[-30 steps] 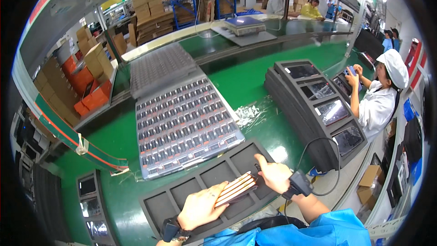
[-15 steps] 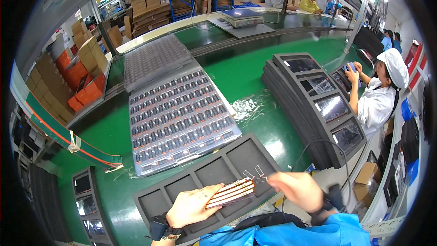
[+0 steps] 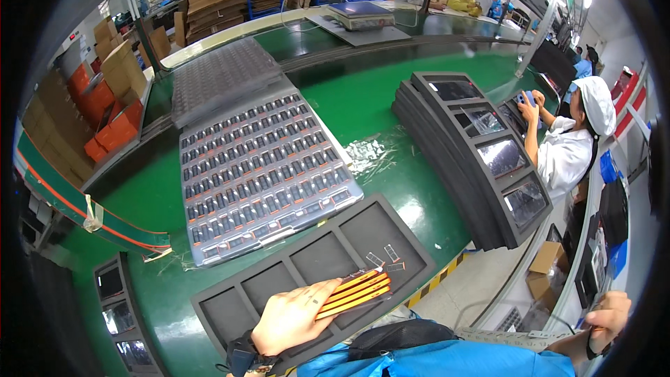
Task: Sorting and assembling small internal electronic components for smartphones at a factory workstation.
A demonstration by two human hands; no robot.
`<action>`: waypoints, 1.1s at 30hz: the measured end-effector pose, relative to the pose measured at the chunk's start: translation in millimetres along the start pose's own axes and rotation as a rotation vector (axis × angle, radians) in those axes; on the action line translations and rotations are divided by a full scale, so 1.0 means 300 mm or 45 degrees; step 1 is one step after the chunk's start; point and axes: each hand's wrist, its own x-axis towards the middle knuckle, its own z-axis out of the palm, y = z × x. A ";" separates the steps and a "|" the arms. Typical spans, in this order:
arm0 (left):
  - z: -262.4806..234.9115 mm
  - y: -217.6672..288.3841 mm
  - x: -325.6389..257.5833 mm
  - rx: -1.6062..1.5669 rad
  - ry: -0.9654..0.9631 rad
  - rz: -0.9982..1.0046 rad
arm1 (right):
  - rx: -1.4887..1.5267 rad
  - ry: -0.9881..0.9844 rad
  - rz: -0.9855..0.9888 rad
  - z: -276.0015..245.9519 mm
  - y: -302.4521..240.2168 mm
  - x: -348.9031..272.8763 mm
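My left hand [image 3: 296, 315] is closed around a small stack of flat, thin pieces with orange-yellow edges [image 3: 357, 293]. It holds the stack over the near right part of a black foam tray [image 3: 352, 211] with several compartments. Three small, thin rectangular frames [image 3: 394, 266] lie in the tray's right compartment, just beyond the stack. Far off to the right, past the table edge, my right hand [image 3: 608, 318] has its fingers curled in. Whatever may be inside those fingers is hidden.
A clear plastic tray with rows of small dark parts [image 3: 269, 174] lies beyond the foam tray. Stacked foam trays holding dark screens [image 3: 481, 160] stand at right, beside a co-worker in white [image 3: 569, 153]. Another screen tray [image 3: 124, 311] is at left.
My right hand has swung from beside the small frames out to the far right. The left hand keeps its hold on the stack. The whole view has shifted a little.
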 end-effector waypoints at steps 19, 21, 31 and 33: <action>-0.008 0.012 -0.009 0.043 -0.041 -0.063 | 0.962 0.175 -0.044 1.125 0.011 0.596; -0.002 0.003 -0.009 0.045 -0.021 -0.057 | 1.007 0.193 -0.014 1.130 -0.006 0.606; 0.004 -0.005 -0.003 0.007 0.040 -0.056 | 1.574 -0.049 0.203 1.144 0.031 0.624; 0.005 -0.006 -0.006 0.012 0.046 -0.055 | 1.560 -0.032 0.292 1.150 0.004 0.624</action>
